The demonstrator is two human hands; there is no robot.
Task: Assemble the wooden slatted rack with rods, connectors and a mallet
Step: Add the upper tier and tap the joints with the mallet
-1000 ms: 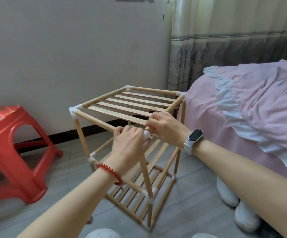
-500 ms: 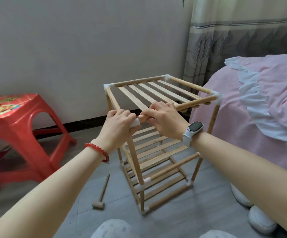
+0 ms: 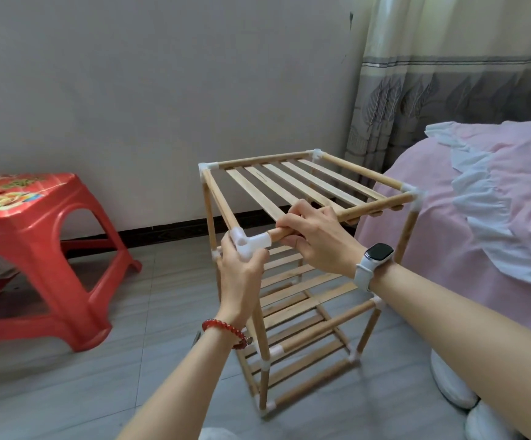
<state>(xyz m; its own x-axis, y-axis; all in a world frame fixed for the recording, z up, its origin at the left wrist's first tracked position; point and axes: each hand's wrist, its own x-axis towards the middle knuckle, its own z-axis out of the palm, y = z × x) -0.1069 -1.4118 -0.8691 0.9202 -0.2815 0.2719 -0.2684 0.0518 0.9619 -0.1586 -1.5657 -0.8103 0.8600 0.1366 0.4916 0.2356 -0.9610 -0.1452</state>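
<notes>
rack (image 3: 292,192) standing upright on floor beside bed (image 3: 480,217) | left hand (image 3: 242,274) gripping white corner connector (image 3: 251,242) | right hand (image 3: 318,239) curling round top front rod (image 3: 372,206) beside connector

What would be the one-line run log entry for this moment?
left hand: grips white corner connector | right hand: grips front top rod | rack: upright on floor
</notes>
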